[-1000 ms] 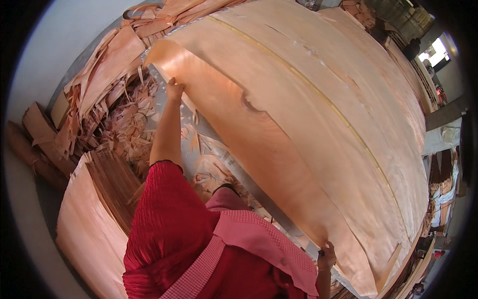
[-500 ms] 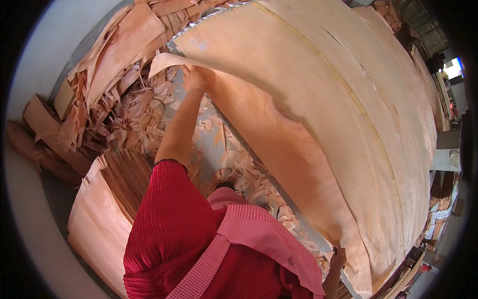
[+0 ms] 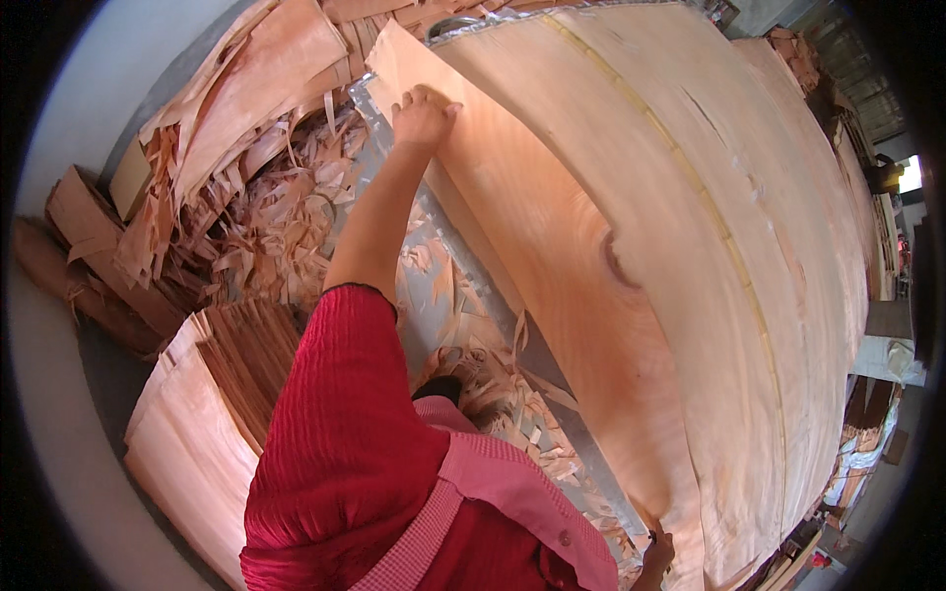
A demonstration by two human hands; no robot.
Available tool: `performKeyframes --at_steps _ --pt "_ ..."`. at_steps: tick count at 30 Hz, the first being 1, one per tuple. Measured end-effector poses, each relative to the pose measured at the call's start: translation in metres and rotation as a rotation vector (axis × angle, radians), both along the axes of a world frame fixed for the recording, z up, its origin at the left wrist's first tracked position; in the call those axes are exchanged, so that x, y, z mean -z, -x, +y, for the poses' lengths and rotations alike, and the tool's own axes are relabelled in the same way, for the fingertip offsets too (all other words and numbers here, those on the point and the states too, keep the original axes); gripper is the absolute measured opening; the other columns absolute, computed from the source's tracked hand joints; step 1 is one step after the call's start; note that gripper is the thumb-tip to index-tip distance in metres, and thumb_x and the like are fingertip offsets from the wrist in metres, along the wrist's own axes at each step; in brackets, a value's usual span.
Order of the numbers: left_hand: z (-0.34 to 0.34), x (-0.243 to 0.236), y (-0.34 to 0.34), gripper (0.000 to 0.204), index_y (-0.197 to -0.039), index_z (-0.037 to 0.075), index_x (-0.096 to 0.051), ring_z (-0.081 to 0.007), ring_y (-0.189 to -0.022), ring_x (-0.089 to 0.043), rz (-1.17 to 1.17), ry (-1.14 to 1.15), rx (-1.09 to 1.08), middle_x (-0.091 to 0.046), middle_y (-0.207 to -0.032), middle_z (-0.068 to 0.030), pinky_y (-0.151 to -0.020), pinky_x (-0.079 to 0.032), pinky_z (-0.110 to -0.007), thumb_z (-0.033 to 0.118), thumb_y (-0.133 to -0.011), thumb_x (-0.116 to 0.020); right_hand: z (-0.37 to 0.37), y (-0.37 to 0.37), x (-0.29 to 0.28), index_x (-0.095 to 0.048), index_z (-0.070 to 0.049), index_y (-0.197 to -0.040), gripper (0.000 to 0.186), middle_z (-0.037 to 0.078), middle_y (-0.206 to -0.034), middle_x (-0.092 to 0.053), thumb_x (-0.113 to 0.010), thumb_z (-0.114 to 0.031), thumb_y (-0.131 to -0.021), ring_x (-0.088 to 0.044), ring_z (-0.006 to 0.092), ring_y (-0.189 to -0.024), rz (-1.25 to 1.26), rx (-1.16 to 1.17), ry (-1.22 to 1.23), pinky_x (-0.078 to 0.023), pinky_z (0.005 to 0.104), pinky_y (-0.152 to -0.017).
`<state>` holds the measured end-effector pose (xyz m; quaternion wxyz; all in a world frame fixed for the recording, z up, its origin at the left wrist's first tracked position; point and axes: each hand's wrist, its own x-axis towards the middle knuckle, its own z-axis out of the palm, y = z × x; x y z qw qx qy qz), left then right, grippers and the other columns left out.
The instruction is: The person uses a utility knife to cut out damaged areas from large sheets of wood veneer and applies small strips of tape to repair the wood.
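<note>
At frame's bottom, right hand (image 3: 655, 554) — half cut off — grips veneer sheet (image 3: 631, 236).

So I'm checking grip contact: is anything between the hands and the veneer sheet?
Nothing visible. The left hand lies directly on the veneer sheet near its far corner; the right hand touches its near edge.

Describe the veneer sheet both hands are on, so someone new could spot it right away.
Start at the broad stack of pale wood veneer sheets filling the right of the view. The thing is the large thin orange-pink veneer sheet draped over its near edge, with the left hand at its far corner and the right hand at its near end. Unlike its neighbours, it carries a dark curved knot mark.
</note>
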<state>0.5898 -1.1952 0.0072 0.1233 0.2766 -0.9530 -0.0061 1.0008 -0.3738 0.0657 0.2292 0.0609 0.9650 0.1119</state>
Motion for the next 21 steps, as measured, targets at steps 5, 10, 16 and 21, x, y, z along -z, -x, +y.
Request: performKeyframes --at_steps 5,10,16,21 --pt "0.007 -0.004 0.009 0.056 -0.120 0.011 -0.045 -0.0262 -0.116 -0.039 -0.244 0.016 0.011 -0.044 -0.123 -0.0114 -0.087 -0.032 -0.054 0.052 -0.083 -0.041 0.013 -0.006 0.001 -0.060 -0.019 -0.107 0.039 0.010 -0.076 -0.053 -0.056 0.000 -0.073 -0.057 0.0291 -0.070 0.107 -0.001 0.110 -0.046 0.0398 -0.060" --pt "0.017 0.001 -0.017 0.064 -0.120 0.006 -0.044 -0.0269 -0.118 -0.036 -0.284 -0.012 -0.008 -0.039 -0.128 -0.0111 -0.089 -0.033 -0.051 0.056 -0.081 -0.042 0.032 -0.018 0.002 -0.060 -0.019 -0.106 0.038 0.010 -0.076 -0.052 -0.056 0.000 -0.073 -0.057 0.0295 -0.068 0.087 0.036 -0.038 -0.046 0.0405 -0.060" --pt "0.023 0.013 -0.058 0.069 -0.127 0.008 -0.036 -0.0275 -0.119 -0.034 -0.154 -0.088 -0.034 -0.035 -0.130 -0.0101 -0.092 -0.030 -0.051 0.058 -0.080 -0.042 0.044 -0.043 0.007 -0.058 -0.021 -0.109 0.038 0.011 -0.076 -0.050 -0.056 -0.004 -0.076 -0.056 0.0304 -0.070 0.097 0.064 0.010 -0.045 0.0413 -0.059" --pt "0.027 0.013 -0.055 0.067 -0.130 0.015 -0.032 -0.0292 -0.122 -0.031 -0.076 -0.177 -0.072 -0.033 -0.132 -0.0114 -0.093 -0.028 -0.052 0.058 -0.079 -0.043 0.041 -0.042 0.011 -0.057 -0.022 -0.110 0.035 0.011 -0.078 -0.051 -0.055 -0.008 -0.078 -0.056 0.0312 -0.070 0.093 0.105 -0.021 -0.044 0.0417 -0.059"
